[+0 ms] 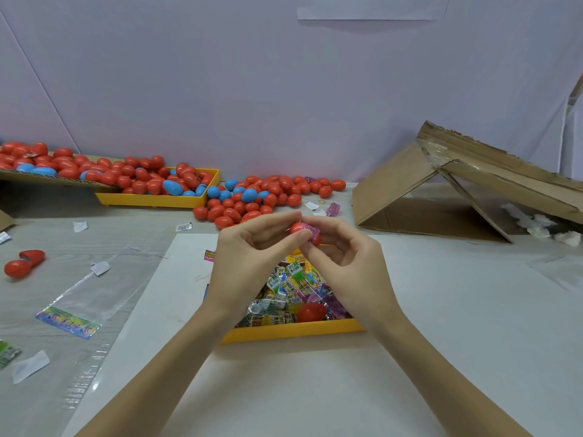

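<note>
Both hands meet above a yellow tray [293,332] in front of me. My left hand [252,250] pinches a red plastic egg [298,228] between thumb and fingers. My right hand [344,257] holds the egg's other side together with a small pink packet [312,232]. Whether the egg's halves are joined is hidden by my fingers. The tray below holds several small colourful packets [284,288] and one red egg half [310,312].
A pile of red and blue eggs [258,197] lies behind my hands, spilling from another yellow tray [151,200] and a cardboard sheet [47,179]. An opened red egg [23,263] and a clear bag [82,298] lie left. A collapsed cardboard box [457,184] stands right.
</note>
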The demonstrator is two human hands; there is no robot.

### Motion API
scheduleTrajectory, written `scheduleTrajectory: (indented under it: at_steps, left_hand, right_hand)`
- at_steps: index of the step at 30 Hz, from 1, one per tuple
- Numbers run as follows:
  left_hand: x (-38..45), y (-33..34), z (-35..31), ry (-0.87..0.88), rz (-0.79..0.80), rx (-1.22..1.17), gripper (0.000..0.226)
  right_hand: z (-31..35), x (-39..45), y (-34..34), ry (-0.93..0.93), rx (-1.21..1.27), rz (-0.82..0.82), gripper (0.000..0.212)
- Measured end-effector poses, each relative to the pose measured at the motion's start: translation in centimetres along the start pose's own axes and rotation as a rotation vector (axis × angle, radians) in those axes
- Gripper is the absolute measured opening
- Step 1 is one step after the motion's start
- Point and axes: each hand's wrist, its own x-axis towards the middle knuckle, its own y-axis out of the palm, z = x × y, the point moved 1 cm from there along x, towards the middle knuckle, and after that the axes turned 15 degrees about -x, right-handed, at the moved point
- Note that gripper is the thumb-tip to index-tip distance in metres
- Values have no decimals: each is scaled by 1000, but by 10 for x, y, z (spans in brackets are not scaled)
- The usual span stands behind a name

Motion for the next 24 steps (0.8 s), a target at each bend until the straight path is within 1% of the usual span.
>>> scheduleTrajectory:
  at_steps: [3, 5, 8, 11, 14, 17, 21, 24]
  left_hand:
    - [-1, 0, 0, 26, -9, 17, 35]
    - [-2, 1, -2, 99, 5, 82, 33]
    - [-4, 1, -3, 195, 21, 152, 33]
    - [-5, 2, 1, 205, 10, 175, 34]
    - [-6, 4, 3, 208, -1, 234, 32]
    - [-5, 6, 2, 160, -13, 213, 30]
    - [-5, 7, -1, 69, -22, 70, 30]
    - [-4, 9, -1, -35, -48, -88, 26]
  right_hand:
    - [1, -2, 1, -73, -60, -48, 34]
    - [2, -4, 2, -142, -126, -84, 31]
    - [2, -6, 3, -255, -273, -152, 34]
    - [1, -8, 4, -347, -415, -219, 34]
    - [-2, -8, 5, -370, -471, -251, 33]
    - [-3, -7, 4, -353, -479, -248, 34]
    - [-2, -6, 4, -337, -477, -250, 36]
    - [-2, -5, 3, -302, -437, -229, 36]
